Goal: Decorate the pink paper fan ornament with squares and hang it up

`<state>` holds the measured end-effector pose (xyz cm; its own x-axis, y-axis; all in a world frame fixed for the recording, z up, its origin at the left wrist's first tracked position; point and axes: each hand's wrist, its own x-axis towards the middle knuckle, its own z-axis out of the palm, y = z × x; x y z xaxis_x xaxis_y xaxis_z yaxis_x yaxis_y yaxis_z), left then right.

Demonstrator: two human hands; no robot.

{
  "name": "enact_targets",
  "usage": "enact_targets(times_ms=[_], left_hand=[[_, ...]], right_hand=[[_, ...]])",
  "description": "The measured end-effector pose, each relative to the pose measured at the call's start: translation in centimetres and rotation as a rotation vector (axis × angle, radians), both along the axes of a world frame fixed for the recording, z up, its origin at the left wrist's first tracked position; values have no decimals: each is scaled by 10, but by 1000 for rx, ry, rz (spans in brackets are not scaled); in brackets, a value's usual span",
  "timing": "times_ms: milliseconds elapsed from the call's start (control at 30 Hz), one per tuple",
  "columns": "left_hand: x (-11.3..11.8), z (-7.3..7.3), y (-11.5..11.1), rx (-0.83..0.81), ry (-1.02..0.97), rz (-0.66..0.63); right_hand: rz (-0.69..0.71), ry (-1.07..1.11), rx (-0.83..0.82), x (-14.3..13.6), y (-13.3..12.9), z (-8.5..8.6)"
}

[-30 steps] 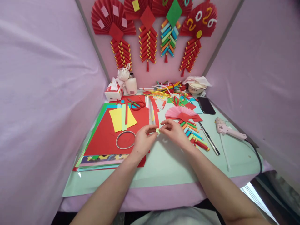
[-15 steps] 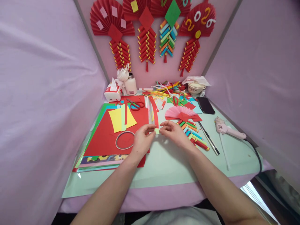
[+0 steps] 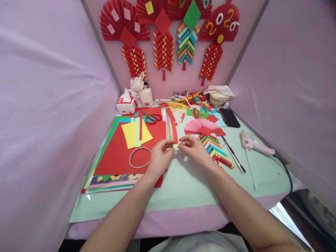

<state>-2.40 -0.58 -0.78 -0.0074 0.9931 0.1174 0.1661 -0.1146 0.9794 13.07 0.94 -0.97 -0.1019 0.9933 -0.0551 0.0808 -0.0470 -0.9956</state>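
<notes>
Between my fingertips is a small piece of light green paper (image 3: 176,147), pinched at its left end by my left hand (image 3: 162,154) and at its right end by my right hand (image 3: 193,148). Both hands are closed, held close together above the table's middle. A silver ring-shaped hoop (image 3: 130,161) lies left of my left wrist on a large red sheet (image 3: 112,157). Beyond my fingers runs a red paper strip (image 3: 173,122). Just past my right hand lies a pink paper fan (image 3: 201,125) with rolled coloured paper tubes (image 3: 214,147) below it.
Red-handled scissors (image 3: 152,118) and a yellow sheet (image 3: 128,136) lie on the left stack. To the right are a pen-like tool (image 3: 233,155), a pink glue gun (image 3: 256,144) with a cord and a black phone (image 3: 230,118). A tissue box (image 3: 126,105) stands at the back.
The view has shifted very slightly. Both hands keep nearly the same pose around the green paper; nothing else has visibly moved.
</notes>
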Motion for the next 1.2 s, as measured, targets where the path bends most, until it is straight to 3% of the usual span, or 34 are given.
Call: enact_targets(times_ms=[267,433,500,933,1033,1200], left_hand=[[0,0,1,2,-16,44],[-6,4,5,32,-103,185],[-8,6,5,44,-127,211],[-3,0,4,-1,-79,119],[-3,-1,4,-20,-92,115],[-2,1,3,-65,-176,78]], right_hand=[[-19,-28,16,2,3,-2],[-295,-72,174,19,12,1],[-340,-101,198,24,14,2],[-256,-347,206,17,28,-21],[-214,-329,341,12,19,-18],[7,-210,550,2,2,-10]])
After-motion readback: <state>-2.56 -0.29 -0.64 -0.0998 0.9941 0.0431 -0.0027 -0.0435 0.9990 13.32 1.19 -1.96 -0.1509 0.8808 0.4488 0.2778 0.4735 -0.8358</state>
